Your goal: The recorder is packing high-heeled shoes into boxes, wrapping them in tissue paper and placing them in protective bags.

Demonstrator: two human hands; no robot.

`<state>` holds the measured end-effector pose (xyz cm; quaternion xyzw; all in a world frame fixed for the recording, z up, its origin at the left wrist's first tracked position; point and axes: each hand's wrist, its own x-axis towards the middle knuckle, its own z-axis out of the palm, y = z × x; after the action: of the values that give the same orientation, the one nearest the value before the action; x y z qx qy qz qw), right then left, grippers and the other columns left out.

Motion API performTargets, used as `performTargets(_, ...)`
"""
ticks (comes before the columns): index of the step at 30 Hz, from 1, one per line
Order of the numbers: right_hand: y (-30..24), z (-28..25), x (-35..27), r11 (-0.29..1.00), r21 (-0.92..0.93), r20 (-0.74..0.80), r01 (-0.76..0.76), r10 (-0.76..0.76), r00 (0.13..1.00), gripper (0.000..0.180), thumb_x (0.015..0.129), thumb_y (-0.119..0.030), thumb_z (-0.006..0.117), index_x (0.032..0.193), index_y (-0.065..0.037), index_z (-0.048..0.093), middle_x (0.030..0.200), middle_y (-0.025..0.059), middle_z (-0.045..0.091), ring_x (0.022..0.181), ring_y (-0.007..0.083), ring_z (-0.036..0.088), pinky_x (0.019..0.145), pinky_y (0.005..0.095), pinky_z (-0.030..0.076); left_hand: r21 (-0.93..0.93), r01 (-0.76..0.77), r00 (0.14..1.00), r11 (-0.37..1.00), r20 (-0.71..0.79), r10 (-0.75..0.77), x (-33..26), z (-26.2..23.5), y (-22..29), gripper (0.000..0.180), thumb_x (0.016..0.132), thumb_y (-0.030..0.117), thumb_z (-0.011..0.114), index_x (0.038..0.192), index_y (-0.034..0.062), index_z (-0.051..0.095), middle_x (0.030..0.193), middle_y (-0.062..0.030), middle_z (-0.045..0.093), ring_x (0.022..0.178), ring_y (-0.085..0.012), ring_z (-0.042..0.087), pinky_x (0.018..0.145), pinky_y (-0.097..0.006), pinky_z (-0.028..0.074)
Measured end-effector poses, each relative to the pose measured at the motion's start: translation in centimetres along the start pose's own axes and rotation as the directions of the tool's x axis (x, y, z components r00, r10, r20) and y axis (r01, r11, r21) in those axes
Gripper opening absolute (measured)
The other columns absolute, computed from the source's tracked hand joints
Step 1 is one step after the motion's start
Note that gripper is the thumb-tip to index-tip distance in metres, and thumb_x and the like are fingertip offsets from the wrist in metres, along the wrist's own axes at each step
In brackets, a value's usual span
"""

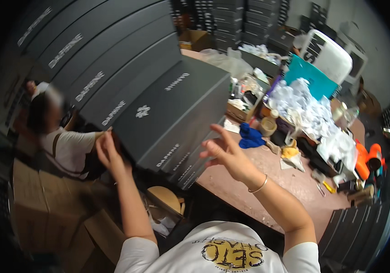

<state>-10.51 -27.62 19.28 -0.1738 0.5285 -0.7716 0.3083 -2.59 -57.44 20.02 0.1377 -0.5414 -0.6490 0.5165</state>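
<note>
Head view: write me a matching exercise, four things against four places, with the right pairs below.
1. left hand
2. right hand
3. crumpled blue item
4. brown cardboard boxes

A. on the pink tabletop
B. near the right end of the dark box stack
C. lower left of the picture
D. by the stack's left end

Pairs: 1-D, 2-B, 3-A, 4-C

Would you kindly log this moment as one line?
Left hand: at dark boxes, contact unclear | right hand: open, beside boxes, contact unclear | table: blue cloth on it
</note>
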Motion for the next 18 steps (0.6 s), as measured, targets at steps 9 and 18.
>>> performTargets(9, -3.2, 2.3, 3.9, 0.928, -0.249, -0.170, 0.278, -0.324, 0.930, 0.079, 0.087, -0.028, 0.067, 0.145, -0.005, 0.017, 0.105, 0.0077, 0.053, 0.093, 0.0156, 0.054, 0.071, 0.0309, 0.051, -0.053, 0.080, 0.996, 0.995, 0.051, -0.077, 0.8, -0.1, 0.6, 0.047, 0.091, 0.023, 0.062, 0.129, 0.0035, 0.043, 0.120, -0.0047, 0.050, 0.111, -0.0138, 0.047, 0.096, -0.028, 0.036)
performTargets(18, -10.5, 8.7, 7.9, 0.036, -0.840, 0.450, 0.542, -0.513, 0.731, 0.047, 0.083, -0.023, 0.068, 0.119, 0.003, 0.054, 0.116, 0.0211, 0.058, 0.105, 0.0341, 0.058, 0.091, 0.0381, 0.045, 0.083, 0.199, 0.972, 0.976, 0.107, -0.207, 19.4, -3.4, -0.8, 0.071, 0.094, 0.058, 0.037, 0.142, 0.0053, 0.031, 0.141, -0.0095, 0.038, 0.132, -0.0198, 0.034, 0.108, -0.034, 0.024)
